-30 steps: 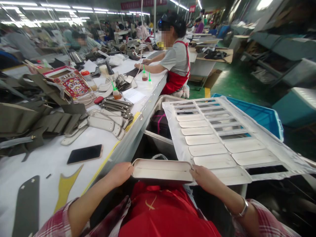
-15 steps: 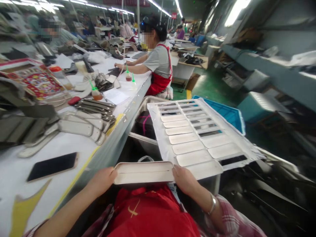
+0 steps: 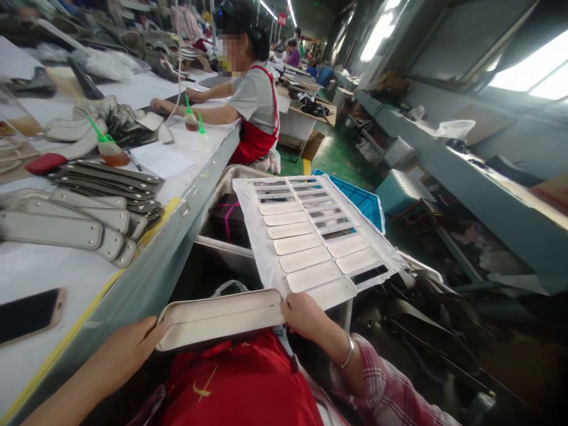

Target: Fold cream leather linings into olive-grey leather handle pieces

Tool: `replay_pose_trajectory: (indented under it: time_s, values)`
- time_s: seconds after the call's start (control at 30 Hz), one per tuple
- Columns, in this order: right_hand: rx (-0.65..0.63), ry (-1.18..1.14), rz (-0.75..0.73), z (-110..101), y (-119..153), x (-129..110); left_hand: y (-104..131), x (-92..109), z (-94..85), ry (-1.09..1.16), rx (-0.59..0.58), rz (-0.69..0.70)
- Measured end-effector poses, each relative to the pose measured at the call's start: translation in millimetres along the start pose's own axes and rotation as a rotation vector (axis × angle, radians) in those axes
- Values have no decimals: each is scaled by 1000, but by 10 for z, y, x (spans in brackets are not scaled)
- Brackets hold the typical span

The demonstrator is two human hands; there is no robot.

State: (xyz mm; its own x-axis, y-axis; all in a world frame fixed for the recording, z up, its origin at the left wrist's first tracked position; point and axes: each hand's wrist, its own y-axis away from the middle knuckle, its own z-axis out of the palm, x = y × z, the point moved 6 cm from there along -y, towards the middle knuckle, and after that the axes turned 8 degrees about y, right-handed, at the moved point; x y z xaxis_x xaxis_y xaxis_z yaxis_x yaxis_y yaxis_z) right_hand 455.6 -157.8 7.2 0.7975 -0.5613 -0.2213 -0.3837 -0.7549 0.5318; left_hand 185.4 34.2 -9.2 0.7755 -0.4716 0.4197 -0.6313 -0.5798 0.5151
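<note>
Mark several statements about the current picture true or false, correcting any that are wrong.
1. Both the left hand and right hand hold the pale tray-like piece. True.
2. The phone lies on the white slotted sheet. False: the phone lies on the table.
3. Part of a blue crate shows beyond the white slotted sheet. True.
4. A bracelet circles the left wrist. False: the bracelet is on the right wrist.
</note>
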Motion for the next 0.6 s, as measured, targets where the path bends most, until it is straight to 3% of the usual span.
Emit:
replay_pose_trajectory:
  time_s: [0.1,0.23,0.43,0.6]
  values:
    - [-1,154,-90,-15,-18,-144,57,95,-37,-49,-44,-13]
    - [28,264,-144,18,-107,-137,69,193,-129,-160,2,-28]
    - [29,141,-154,-24,-181,-67,75,176,-135,-104,7,-30]
    - [-26,14,-117,2,-197,-67,26,81,-109,138,43,-20]
